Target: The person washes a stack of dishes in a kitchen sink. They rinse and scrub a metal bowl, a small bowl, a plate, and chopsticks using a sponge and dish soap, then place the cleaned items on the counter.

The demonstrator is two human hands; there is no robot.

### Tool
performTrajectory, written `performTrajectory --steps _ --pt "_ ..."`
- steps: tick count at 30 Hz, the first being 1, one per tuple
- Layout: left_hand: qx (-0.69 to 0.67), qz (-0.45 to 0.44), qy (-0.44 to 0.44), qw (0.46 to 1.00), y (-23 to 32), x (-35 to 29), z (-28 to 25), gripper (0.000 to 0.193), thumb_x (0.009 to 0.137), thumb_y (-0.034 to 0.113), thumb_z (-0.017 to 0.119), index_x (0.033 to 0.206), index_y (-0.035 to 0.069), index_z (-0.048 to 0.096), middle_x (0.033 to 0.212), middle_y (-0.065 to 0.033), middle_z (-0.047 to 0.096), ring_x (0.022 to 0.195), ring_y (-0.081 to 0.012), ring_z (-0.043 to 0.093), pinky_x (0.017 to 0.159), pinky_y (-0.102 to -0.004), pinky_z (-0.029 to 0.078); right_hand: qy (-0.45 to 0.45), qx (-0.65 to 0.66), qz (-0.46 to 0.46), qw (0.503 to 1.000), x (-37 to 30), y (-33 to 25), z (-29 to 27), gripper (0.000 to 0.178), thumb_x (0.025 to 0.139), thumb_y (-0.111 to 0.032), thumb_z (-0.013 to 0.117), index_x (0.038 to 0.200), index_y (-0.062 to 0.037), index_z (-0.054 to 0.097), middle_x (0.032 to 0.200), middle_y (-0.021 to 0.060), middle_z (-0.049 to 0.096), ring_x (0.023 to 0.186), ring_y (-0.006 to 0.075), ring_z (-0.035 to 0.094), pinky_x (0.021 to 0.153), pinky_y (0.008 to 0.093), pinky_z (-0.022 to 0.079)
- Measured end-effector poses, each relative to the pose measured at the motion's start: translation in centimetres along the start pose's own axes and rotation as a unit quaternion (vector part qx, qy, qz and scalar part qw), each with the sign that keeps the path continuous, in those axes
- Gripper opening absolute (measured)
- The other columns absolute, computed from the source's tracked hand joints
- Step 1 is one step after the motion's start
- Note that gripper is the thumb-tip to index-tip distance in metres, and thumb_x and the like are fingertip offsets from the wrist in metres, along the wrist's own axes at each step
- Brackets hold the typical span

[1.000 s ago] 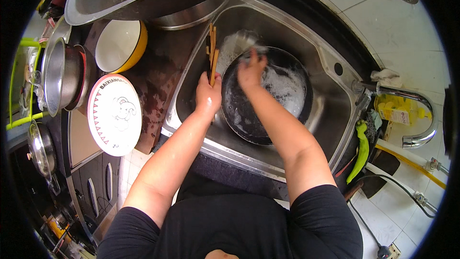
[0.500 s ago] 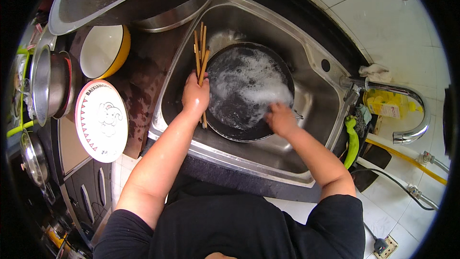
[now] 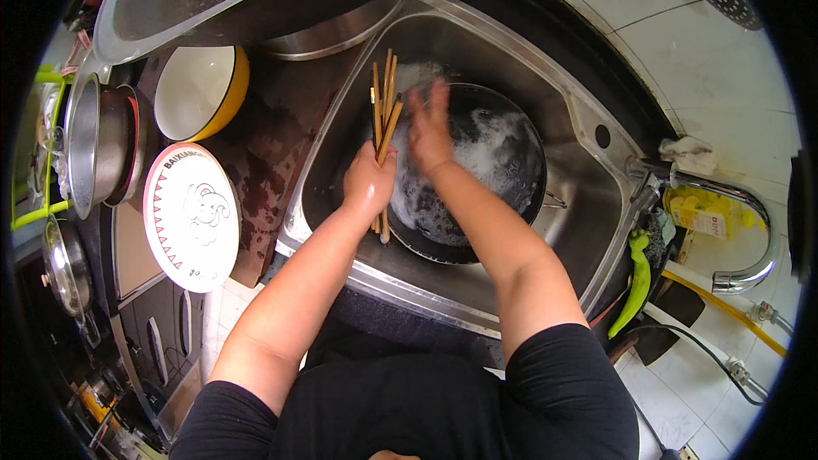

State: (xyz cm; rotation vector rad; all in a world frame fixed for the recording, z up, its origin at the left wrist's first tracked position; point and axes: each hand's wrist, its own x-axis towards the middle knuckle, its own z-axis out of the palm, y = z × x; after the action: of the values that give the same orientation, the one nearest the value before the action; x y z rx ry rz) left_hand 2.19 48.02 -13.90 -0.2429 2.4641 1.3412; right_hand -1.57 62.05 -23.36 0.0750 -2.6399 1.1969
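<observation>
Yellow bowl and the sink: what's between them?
Head view: only a wet dark countertop strip lies between the yellow bowl and the sink rim.

Wooden chopsticks (image 3: 381, 123), matt, clutched in the left hand (image 3: 368, 185). Under the right hand (image 3: 430, 132), a dark, soapy, wet-glossy pan (image 3: 490, 179). Around both, a brushed stainless-steel sink (image 3: 545, 85).

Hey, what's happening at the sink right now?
A person is washing up at a steel sink. The left hand grips a bundle of wooden chopsticks upright at the rim of a dark, soapy pan that sits in the basin. The right hand is inside the pan, rubbing its sudsy surface. On the counter to the left sit a white patterned plate and a yellow bowl.
</observation>
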Motion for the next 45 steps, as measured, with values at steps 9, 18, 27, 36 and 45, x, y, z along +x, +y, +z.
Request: performTrajectory --steps 9,18,27,36,45 --pt "-0.027 0.027 -0.001 0.999 -1.1 0.4 1.0 0.020 0.081 0.021 0.054 0.089 0.003 0.054 0.099 -0.0175 0.053 0.093 -0.0363 0.053 0.079 -0.0419 0.042 -0.183 -0.254 -0.207 0.927 0.8 -1.1 -4.2 0.052 0.083 -0.007 0.042 0.131 -0.0231 0.037 0.142 0.0077 0.025 0.131 0.0283 0.025 0.104 0.0369 0.028" --pt "-0.059 0.038 -0.012 0.997 -1.4 0.6 1.0 0.021 0.082 0.020 0.054 0.091 0.001 0.054 0.101 -0.0172 0.054 0.093 -0.0354 0.054 0.081 -0.0396 0.042 -0.351 -0.606 -0.047 0.712 -2.8 3.8 -16.1 0.062 0.087 -0.014 0.040 0.142 -0.0134 0.013 0.148 0.0118 0.005 0.136 0.0306 0.005 0.109 0.0399 0.011" --pt "-0.156 -0.029 -0.051 0.986 -0.1 0.3 0.6 0.017 0.082 0.018 0.055 0.090 0.003 0.055 0.092 -0.0116 0.056 0.078 -0.0245 0.059 0.061 -0.0336 0.048 -0.606 -0.188 0.153 0.757 -12.8 -1.7 -9.7 0.073 0.077 -0.022 0.051 0.135 0.0060 0.015 0.139 0.0319 0.012 0.131 0.0448 0.008 0.110 0.0429 0.005" --pt "-0.207 -0.082 -0.104 0.969 -0.3 0.3 0.4 0.036 0.085 0.019 0.054 0.117 0.004 0.047 0.090 -0.0019 0.054 0.073 -0.0104 0.052 0.051 -0.0239 0.043 0.009 -0.074 0.093 0.993 -2.7 -3.0 0.8 0.068 0.073 0.000 0.051 0.134 0.0038 0.021 0.139 0.0299 0.016 0.128 0.0454 0.016 0.107 0.0440 0.015" --pt "-0.184 -0.031 -0.081 0.979 -0.7 0.4 1.2 0.024 0.082 0.023 0.056 0.094 0.002 0.053 0.074 -0.0094 0.057 0.058 -0.0193 0.055 0.053 -0.0313 0.046 -0.238 -0.640 0.012 0.730 -3.2 3.7 -14.0 0.058 0.088 -0.017 0.037 0.141 -0.0080 0.016 0.148 0.0095 0.006 0.135 0.0313 0.007 0.109 0.0402 0.010"
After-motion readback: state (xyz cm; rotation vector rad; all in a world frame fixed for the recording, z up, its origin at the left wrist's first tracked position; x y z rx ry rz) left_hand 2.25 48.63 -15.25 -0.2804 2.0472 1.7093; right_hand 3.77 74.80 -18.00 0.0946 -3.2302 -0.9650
